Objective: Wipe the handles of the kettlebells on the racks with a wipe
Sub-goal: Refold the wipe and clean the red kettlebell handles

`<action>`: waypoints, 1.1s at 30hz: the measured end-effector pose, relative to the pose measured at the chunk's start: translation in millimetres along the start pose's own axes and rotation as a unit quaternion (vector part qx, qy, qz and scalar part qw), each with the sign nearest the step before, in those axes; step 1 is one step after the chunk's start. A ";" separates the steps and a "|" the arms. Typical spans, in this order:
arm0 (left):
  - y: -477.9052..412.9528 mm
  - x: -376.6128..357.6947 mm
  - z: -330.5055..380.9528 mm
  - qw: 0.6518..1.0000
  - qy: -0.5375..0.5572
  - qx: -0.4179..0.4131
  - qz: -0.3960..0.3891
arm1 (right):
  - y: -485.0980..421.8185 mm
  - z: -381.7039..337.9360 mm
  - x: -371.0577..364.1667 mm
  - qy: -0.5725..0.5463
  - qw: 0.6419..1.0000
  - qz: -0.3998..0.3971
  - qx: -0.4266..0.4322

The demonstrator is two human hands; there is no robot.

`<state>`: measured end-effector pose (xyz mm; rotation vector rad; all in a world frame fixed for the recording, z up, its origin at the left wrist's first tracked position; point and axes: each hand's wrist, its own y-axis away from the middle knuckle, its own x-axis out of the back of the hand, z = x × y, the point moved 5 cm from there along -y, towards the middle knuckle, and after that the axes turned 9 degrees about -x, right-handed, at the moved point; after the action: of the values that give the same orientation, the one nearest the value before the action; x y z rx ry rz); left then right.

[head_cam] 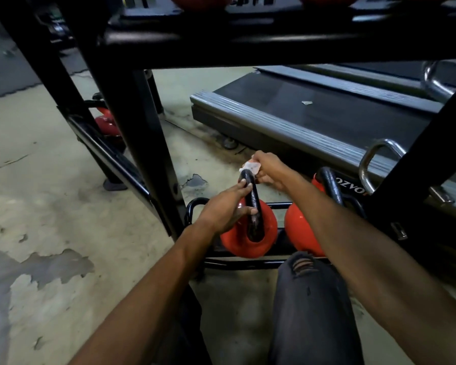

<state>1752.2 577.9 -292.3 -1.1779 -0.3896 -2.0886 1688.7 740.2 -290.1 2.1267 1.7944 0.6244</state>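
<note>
- Head view, low centre of the frame: the left hand (223,209) grips the black handle (253,204) of a red kettlebell (248,241) on the rack (142,143), probably to steady it.
- Just above, the right hand (270,168) pinches the wipe (250,165) against the handle's top.
- Another second kettlebell (300,233) sits just beside, to the right.
- Underneath, the floor (50,193) is worn, patchy concrete; a treadmill (300,111) lies behind, upper right.

On the bottom rack (237,264), near its left end, the left hand (221,212) grips the black handle (257,226) of a red kettlebell (269,230). The right hand (270,169) pinches a white wipe (251,167), seemingly pressed against the handle's top. A second kettlebell (299,233) sits just beside the first.
</note>
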 end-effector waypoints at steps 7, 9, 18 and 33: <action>-4.8 3.3 1.3 0.997 -0.082 0.003 -0.013 | -12.8 -9.5 -10.3 0.175 0.982 -0.053 0.039; -3.8 1.5 -1.1 0.996 -0.089 0.002 -0.013 | -6.1 -21.5 -9.9 0.302 0.941 -0.046 0.144; 12.5 -2.1 27.8 0.980 -0.191 0.006 0.058 | 8.6 -36.0 -45.9 0.661 0.722 -0.065 0.195; 25.8 -8.3 29.9 0.989 -0.134 -0.024 0.063 | 29.1 27.2 -23.8 -0.014 0.988 0.139 0.058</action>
<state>1791.9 579.7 -285.0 -1.4791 -0.3791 -1.8456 1724.1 713.1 -302.9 2.4776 1.5673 0.5625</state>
